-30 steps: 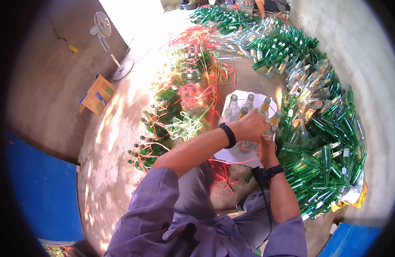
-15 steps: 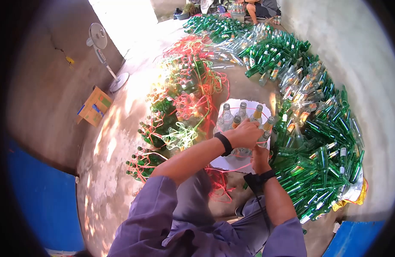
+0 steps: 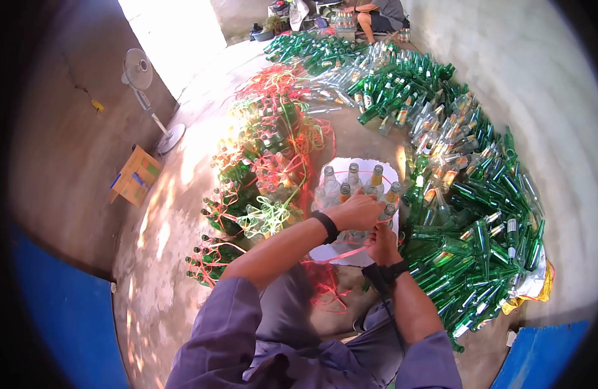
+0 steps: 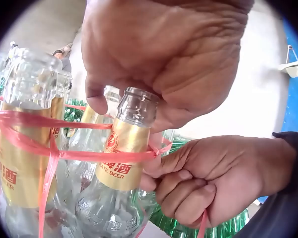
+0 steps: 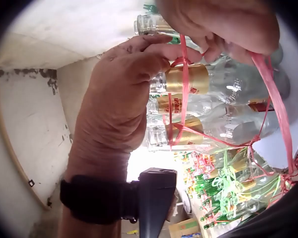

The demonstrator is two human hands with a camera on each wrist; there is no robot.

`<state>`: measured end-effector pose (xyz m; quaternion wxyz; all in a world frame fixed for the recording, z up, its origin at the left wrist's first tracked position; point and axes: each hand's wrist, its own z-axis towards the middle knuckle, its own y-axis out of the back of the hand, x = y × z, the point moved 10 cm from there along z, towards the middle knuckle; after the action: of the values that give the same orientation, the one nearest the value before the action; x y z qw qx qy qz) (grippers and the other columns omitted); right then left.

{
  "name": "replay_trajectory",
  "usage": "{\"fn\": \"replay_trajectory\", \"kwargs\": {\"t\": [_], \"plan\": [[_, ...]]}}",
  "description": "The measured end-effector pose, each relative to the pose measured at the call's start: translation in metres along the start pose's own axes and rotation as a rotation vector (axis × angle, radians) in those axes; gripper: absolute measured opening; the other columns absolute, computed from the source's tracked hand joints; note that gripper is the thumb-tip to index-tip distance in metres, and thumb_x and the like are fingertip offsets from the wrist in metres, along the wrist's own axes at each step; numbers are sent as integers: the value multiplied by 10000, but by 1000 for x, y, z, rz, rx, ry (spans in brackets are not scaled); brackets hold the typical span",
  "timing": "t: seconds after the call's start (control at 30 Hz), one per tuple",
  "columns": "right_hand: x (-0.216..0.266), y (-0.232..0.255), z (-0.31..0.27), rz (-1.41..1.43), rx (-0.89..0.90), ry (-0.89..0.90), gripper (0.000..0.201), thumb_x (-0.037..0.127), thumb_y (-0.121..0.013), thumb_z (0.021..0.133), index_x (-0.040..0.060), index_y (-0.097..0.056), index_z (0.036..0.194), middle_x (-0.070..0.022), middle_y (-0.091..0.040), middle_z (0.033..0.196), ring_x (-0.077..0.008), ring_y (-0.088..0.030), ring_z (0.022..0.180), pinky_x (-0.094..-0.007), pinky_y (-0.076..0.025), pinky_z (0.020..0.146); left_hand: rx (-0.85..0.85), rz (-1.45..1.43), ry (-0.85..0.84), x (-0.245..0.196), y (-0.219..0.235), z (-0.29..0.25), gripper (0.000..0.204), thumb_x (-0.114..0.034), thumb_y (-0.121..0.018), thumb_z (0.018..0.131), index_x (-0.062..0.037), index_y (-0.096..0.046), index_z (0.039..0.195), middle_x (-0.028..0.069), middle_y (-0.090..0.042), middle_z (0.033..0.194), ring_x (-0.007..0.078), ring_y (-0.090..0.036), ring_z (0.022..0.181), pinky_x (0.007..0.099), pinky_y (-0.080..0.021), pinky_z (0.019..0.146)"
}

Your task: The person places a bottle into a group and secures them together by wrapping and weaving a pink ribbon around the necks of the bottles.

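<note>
Several clear glass bottles (image 3: 353,175) with gold neck labels stand upright, close together, on a white board (image 3: 391,172). Pink plastic twine (image 4: 84,153) runs around their necks. My left hand (image 3: 356,212) is over the near side of the group, its fingers pinching the twine beside one bottle neck (image 5: 188,79). Just right of it, my right hand (image 3: 382,245) has its fingers curled around the twine. One strand comes out below that right fist (image 4: 208,183) in the left wrist view. The meeting fingertips are partly hidden there.
Green and clear bottles (image 3: 467,240) lie heaped along the right wall. Bundles of bottles tied with pink and green twine (image 3: 270,217) stand to the left. A fan (image 3: 140,71) and a cardboard box (image 3: 137,175) are farther left. Another person (image 3: 383,16) sits at the back.
The head view has shifted, so the bottles and both hands appear farther left and lower, and more of the back shows. Both hands stay at the same bottle group.
</note>
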<state>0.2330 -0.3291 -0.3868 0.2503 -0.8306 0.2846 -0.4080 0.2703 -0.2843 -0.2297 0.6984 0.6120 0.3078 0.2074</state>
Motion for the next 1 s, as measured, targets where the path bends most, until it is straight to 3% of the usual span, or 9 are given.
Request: {"fn": "replay_trajectory", "kwargs": {"t": [0.17,0.47,0.57,0.73,0.87,1.0], "plan": [[3,-5,-2,88,81,63,120,219,-668,917,157,-578,868,84,-490,745,-38,-325,560,-220,-263,512,-14,16,-11,-1,1,-1,204,-172,-612,806,-24,-586,943,131,-656,732,315,-651,886,471,-423,784],[-4,-5,5,218,59,-30,141,187,-660,917,180,-584,798,90,-489,664,-53,-306,509,-222,-242,461,-2,79,-46,-5,3,-2,200,-173,-610,808,-45,-572,956,68,-633,654,267,-649,850,437,-385,770],[-2,-11,1,218,91,-18,169,198,-666,920,183,-576,777,93,-482,650,-58,-298,500,-225,-233,454,21,145,-53,-6,1,-2,269,-186,-608,819,-28,-596,1035,56,-630,655,256,-651,843,434,-373,798],[-7,-11,4,245,58,-31,173,196,-659,928,185,-571,779,93,-487,656,-64,-297,492,-229,-226,443,-148,311,-170,-13,3,-8,405,-207,-589,856,28,-600,1186,19,-626,652,214,-650,804,425,-364,821],[-4,-11,4,197,39,-15,162,180,-634,941,186,-561,796,87,-478,661,-66,-298,494,-230,-229,440,-104,402,-178,-20,9,-10,400,-215,-596,860,21,-605,1182,-14,-617,666,190,-644,833,425,-376,818],[0,-14,-1,142,4,14,170,175,-618,952,185,-548,798,83,-452,658,-62,-295,499,-228,-235,442,-109,542,-270,-33,18,-14,256,-223,-602,860,-76,-656,1062,-46,-617,754,182,-622,899,424,-403,792]]}}
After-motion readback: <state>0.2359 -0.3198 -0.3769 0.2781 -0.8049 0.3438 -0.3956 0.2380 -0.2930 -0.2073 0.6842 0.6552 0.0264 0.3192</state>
